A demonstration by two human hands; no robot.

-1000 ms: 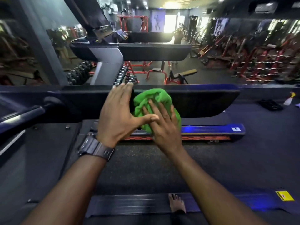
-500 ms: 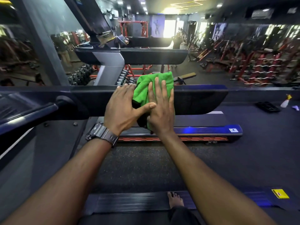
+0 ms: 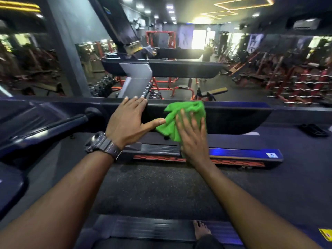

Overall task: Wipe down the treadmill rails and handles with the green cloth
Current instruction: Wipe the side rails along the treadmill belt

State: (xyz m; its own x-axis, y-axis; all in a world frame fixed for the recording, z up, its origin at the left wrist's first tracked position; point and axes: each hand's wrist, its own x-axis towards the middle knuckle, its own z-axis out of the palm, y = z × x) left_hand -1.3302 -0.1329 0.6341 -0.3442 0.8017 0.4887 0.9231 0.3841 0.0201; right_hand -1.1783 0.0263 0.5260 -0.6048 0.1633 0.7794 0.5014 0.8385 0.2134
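Pressing flat against the crumpled bright green cloth (image 3: 179,121), the right hand (image 3: 193,139) is lying with its fingers straight and slightly spread, pinning the cloth to the near face of the long dark padded treadmill side rail (image 3: 233,119). The cloth is bunching up over the rail's top edge, and its lower part is disappearing behind the right palm, so its full shape is hard to make out. Motion blur is softening the right fingertips. The left hand (image 3: 129,121) is resting open on the same rail, just to the left of the cloth, fingers extended over the rail's top edge and thumb stretched out so its tip is touching the cloth's left fringe; it is gripping nothing. A chunky grey wristwatch (image 3: 102,144) is sitting on the left wrist. Left of the rail, a dark rounded tubular handle (image 3: 45,130) is running toward the frame edge, where it is being cut off. Below the rail, beyond the hands, a neighbouring treadmill deck with a glowing blue strip and orange trim (image 3: 242,155) is partly hiding behind the right wrist. Near the bottom edge, below the rail, a bare foot (image 3: 201,229) is showing only its toes and forepart. Beyond the rail, the red gym machines are blurring into the dim background.
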